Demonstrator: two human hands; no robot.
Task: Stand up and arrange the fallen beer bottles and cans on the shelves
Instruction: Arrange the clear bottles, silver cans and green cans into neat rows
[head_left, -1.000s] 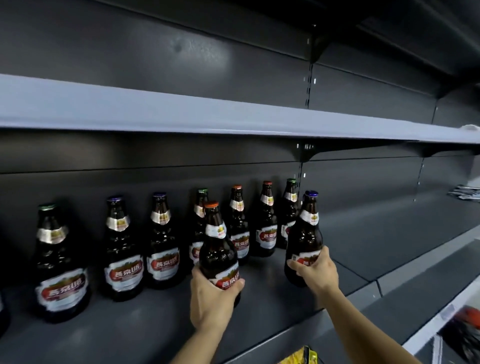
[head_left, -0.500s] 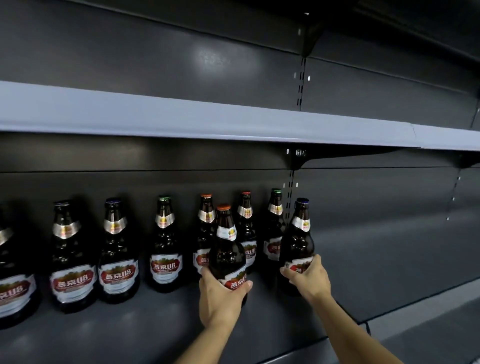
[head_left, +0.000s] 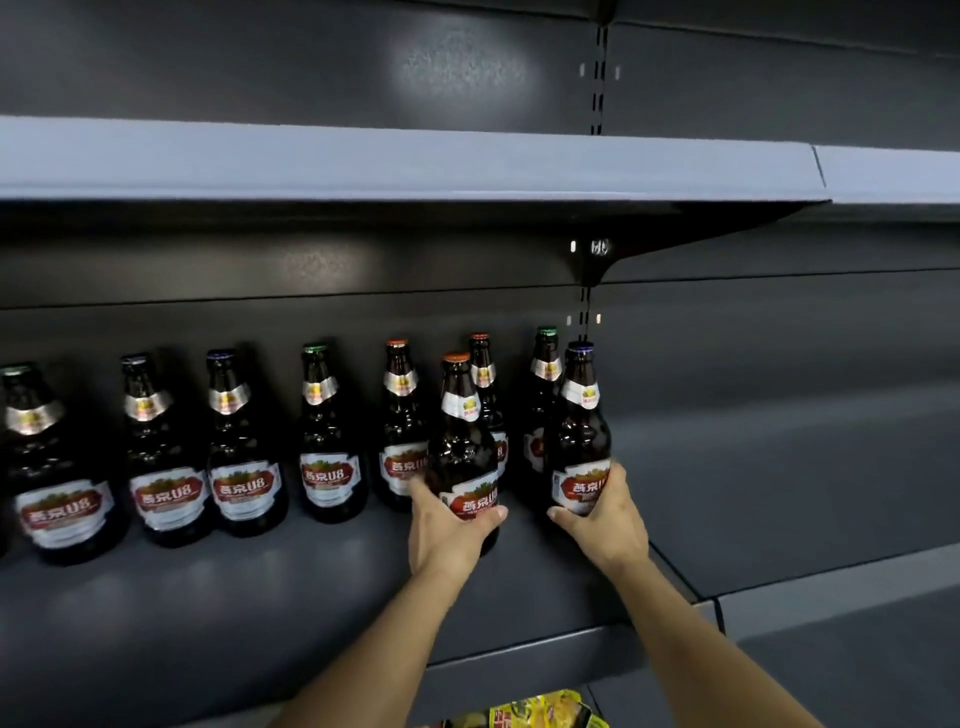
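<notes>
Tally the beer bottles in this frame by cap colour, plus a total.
Green caps: 3, at far left, mid-row and right rear.
Purple or blue caps: 3, two in the row and one held by the right hand.
Orange or red caps: 3, two at the back and one held by the left hand.
Total: 9 bottles, no cans.

left hand (head_left: 447, 530) gripping, right hand (head_left: 605, 519) gripping
</notes>
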